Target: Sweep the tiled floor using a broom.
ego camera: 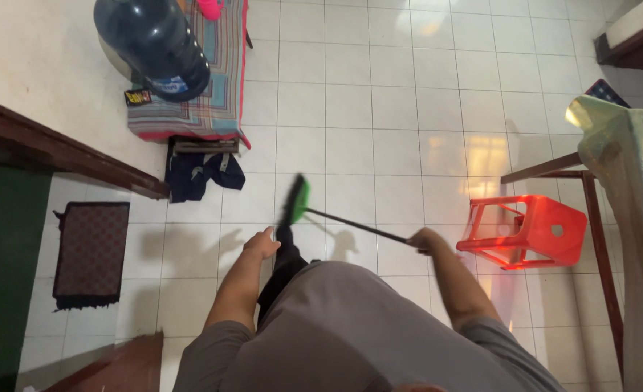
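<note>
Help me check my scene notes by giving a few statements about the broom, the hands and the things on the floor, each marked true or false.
1. The right hand grips the handle of the broom. True.
2. The left hand also holds the broom. False: it is empty, hanging apart from the handle.
3. The red plastic stool stands upright. False: it lies tipped on its side.
4. A large dark water bottle stands by the patterned mat. True.
5. The broom head is blue. False: it is green.

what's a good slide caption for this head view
Right hand holds a green broom over white tiles; left hand free.
</note>
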